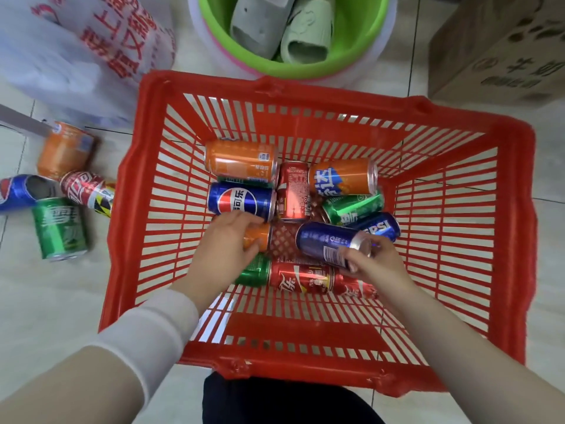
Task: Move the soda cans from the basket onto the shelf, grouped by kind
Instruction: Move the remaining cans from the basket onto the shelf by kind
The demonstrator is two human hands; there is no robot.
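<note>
A red slatted basket (504, 240) on a tiled floor holds soda cans lying on their sides. The left hand (226, 243) wraps an orange can (258, 238), seemingly gripping it. The right hand (371, 260) clasps a blue can (324, 243) by its end.

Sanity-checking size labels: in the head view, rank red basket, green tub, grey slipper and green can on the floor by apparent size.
1. Red basket, by far the largest.
2. Green tub, cut off by the frame's top edge.
3 and 4. Grey slipper and green can on the floor: too close to rank; the slipper is cropped and farther away.
</note>
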